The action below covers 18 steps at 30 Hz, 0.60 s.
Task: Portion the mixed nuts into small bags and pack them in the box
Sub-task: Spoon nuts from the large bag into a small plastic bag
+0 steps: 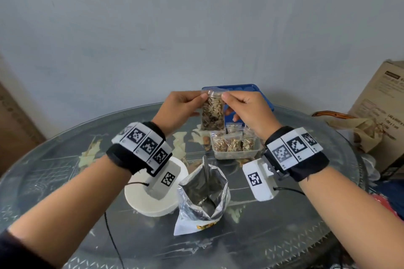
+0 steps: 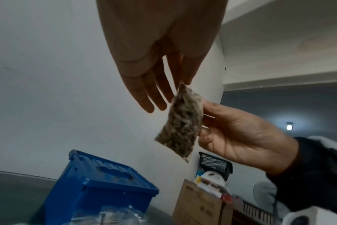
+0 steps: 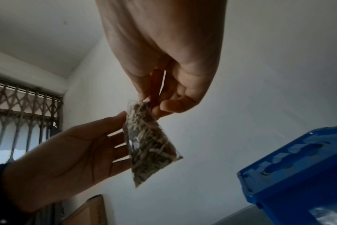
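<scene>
a small bag (image 1: 212, 112) of nuts is pinched at its top by the left hand (image 1: 179, 109) and right hand (image 1: 251, 111) above the table (image 1: 306, 214).

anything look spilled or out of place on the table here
Pale husk-like scraps lie loose on the glass table behind the white disc and beside the clear box; whether spilled or a pattern, I cannot tell. The foil pouch stands open.

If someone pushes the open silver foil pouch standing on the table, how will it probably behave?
The foil pouch probably tips easily: it stands upright on a narrow crumpled base, mouth open. It looks light, since the inside shows mostly bare foil. Its creased walls would likely buckle rather than resist, and it may slide on the glossy table.
</scene>
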Available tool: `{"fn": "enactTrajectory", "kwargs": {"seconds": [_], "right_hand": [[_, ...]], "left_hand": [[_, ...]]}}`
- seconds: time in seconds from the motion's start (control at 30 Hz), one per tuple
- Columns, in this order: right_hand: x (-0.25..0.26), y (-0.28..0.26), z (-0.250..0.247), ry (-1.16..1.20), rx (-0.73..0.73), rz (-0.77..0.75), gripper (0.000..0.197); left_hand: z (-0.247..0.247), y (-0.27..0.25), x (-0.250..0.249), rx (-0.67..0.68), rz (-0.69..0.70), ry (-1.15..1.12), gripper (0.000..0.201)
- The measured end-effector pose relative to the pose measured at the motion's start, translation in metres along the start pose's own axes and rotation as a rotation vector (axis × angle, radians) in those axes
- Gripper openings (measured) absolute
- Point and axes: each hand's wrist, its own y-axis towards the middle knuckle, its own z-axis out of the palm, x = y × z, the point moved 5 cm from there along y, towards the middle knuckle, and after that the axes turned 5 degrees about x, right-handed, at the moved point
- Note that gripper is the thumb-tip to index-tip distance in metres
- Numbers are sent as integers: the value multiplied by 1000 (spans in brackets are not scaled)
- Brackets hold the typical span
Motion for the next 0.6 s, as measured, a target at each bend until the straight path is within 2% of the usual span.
{"fn": "enactTrajectory", "kwargs": {"seconds": [0.2,0.37,0.6], "right_hand": [[-60,22,-7,-21,-16,178,22],[-117,21,6,-26,26,355,24],[-167,16,32,-45,90,469,31]], "left_hand": [[9,58,30,129,-31,389,19],[29,89,73,301,-86,667,16],[47,105,124,461,-196,845,22]]}}
